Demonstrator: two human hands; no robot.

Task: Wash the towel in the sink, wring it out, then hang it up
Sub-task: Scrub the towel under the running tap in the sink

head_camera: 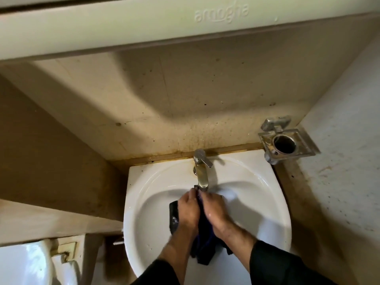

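Observation:
A dark blue-black towel (203, 241) hangs bunched between my two hands over the white sink (267, 202). My left hand (188, 210) grips its left side, and a dark fold (173, 217) sticks out past the knuckles. My right hand (213, 210) grips the right side, close against the left one. Both hands sit just below the spout of the metal tap (201, 173). The towel's lower end (202, 258) droops toward the front of the basin. Whether water runs from the spout I cannot tell.
A metal holder (285, 140) with a round hole is fixed to the wall at the sink's back right. A cabinet (185, 23) overhangs above. A white toilet (26, 264) stands at the lower left. Stained tiled walls close in on both sides.

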